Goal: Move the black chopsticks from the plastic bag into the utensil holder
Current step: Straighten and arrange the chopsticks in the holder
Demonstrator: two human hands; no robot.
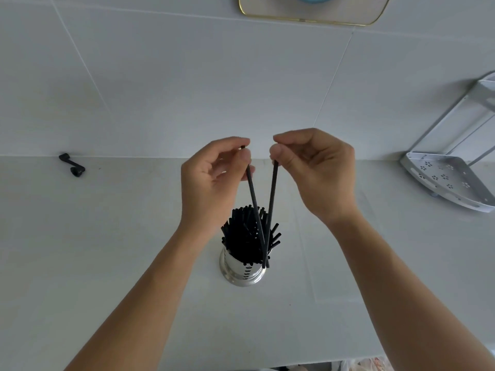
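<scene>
Two chopsticks pinched: left hand (211, 180) one (255, 207), right hand (318, 170) other (272, 207); tips cross at utensil holder (242, 271) rim, 3 o'clock.

Shiny cylindrical perforated steel utensil holder (242, 271) standing upright mid-counter, well off the wall edge, bristling with thin black chopsticks (246, 234), two more long black chopsticks (272, 199) slanting in, crossing at the rim, tops pinched above

You can't see where the two held chopsticks (261, 210) end inside the utensil holder (242, 271); the bag (367, 365) is cut off at the bottom edge, and the gold-rimmed tray (308, 14) at the top
</scene>
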